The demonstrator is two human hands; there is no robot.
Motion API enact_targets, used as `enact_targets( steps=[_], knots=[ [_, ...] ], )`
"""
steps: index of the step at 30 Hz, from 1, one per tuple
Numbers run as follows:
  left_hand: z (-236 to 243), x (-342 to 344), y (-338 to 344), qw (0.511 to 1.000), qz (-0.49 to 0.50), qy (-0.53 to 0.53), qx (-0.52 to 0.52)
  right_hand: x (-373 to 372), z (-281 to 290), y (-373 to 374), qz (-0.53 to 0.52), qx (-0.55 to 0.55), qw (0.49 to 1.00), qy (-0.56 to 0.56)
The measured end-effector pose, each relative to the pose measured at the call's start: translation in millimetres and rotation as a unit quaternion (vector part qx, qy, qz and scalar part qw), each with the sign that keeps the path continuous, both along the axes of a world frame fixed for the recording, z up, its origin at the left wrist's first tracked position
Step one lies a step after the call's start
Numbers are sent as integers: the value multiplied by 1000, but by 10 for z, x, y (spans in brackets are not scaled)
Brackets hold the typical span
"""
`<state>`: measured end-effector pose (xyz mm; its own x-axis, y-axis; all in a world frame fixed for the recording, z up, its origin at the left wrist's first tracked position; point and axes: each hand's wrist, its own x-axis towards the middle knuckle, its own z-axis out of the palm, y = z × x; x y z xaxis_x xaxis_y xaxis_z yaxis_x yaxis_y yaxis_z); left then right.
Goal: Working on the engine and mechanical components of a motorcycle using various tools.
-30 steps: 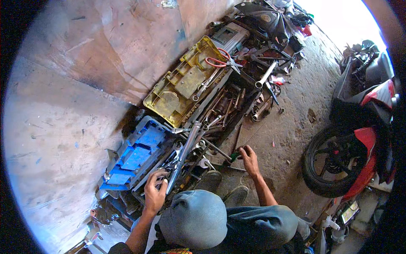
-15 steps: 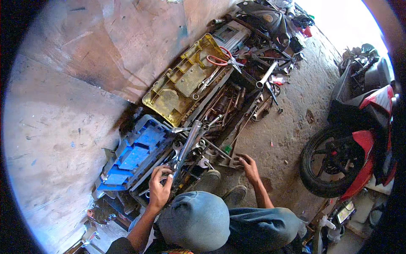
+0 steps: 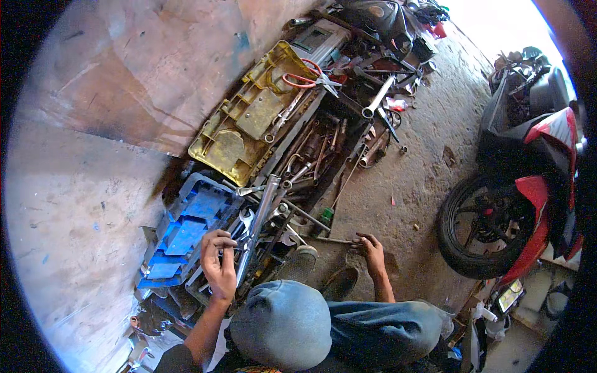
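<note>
My left hand (image 3: 217, 264) is raised beside the blue tray (image 3: 193, 227), fingers loosely bent and apart, with nothing visible in them. Just right of it, a long shiny metal tube (image 3: 257, 227) slants across the lower toolbox compartment. Open-end wrenches (image 3: 246, 221) lie around that tube. My right hand (image 3: 373, 253) is to the right of my shoe, thumb and fingers pinched at the end of a thin metal rod (image 3: 336, 240). The rod's other end reaches the toolbox's near corner, below a green-handled tool (image 3: 326, 215).
A yellow tray (image 3: 227, 140) bears red-handled scissors (image 3: 305, 81) and wrenches. Sockets and rods fill the toolbox compartment (image 3: 317, 146). A large wrench (image 3: 378, 98) lies farther off. A red and black motorcycle (image 3: 528, 193) stands at right; a stained wall (image 3: 93, 180) is at left.
My left hand has drawn away from the metal tube toward the left. My right hand has closed its fingers and now pinches the rod's end. The view has shifted slightly.
</note>
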<state>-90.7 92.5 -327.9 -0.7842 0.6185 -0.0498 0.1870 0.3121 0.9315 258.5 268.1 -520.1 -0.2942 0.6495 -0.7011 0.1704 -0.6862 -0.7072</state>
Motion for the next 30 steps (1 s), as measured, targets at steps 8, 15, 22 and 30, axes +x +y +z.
enact_targets(
  steps=[8,15,22,30],
  knots=[
    [403,-341,1371,976,-86,67,189,-52,-7,-697,152,380,886,-218],
    [151,-297,2903,950,-303,30,-71,-121,-21,-795,247,487,785,-294],
    [-1547,89,3654,796,-380,313,-351,-147,-158,-835,241,494,786,-283],
    [-1885,132,3892,724,-440,349,-400,-36,-282,-820,234,485,799,-267]
  ],
)
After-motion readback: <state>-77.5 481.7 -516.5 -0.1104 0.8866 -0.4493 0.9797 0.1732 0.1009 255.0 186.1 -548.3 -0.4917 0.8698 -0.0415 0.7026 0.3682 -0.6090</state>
